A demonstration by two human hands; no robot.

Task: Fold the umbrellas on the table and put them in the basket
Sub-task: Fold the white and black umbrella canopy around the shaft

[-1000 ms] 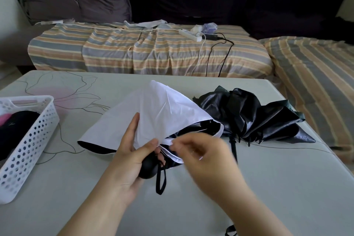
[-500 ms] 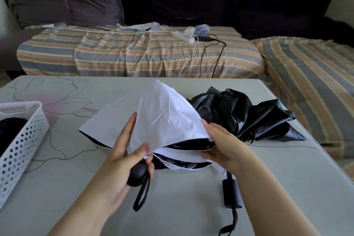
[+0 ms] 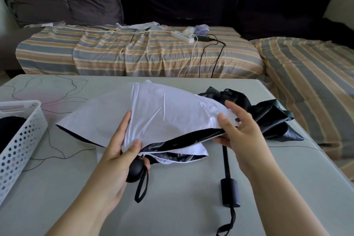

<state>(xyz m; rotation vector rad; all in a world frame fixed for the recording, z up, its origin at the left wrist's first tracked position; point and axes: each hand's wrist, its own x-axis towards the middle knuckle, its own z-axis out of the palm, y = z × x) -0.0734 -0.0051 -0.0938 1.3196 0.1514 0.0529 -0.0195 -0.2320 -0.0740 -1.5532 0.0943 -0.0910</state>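
A white umbrella (image 3: 153, 113) with a black lining lies collapsed and loose over the middle of the table. My left hand (image 3: 122, 151) grips it near its round black handle (image 3: 137, 170), thumb pressed on the white cloth. My right hand (image 3: 239, 130) pinches the canopy's right edge between thumb and fingers. Behind it lies a black umbrella (image 3: 264, 119), crumpled, with its shaft and black handle (image 3: 229, 191) pointing toward me. A white perforated basket (image 3: 21, 140) stands at the left edge with something dark inside.
The grey table (image 3: 182, 207) carries a drawn flower pattern at the far left. Beyond it stands a sofa with a striped cover (image 3: 134, 53), a power strip (image 3: 182, 36) and cables. Another striped cushion (image 3: 316, 82) lies close to the table's right edge.
My right hand has moved from beside the left hand out to the right along the white canopy's edge, spreading the fabric. The left hand keeps its hold near the handle.
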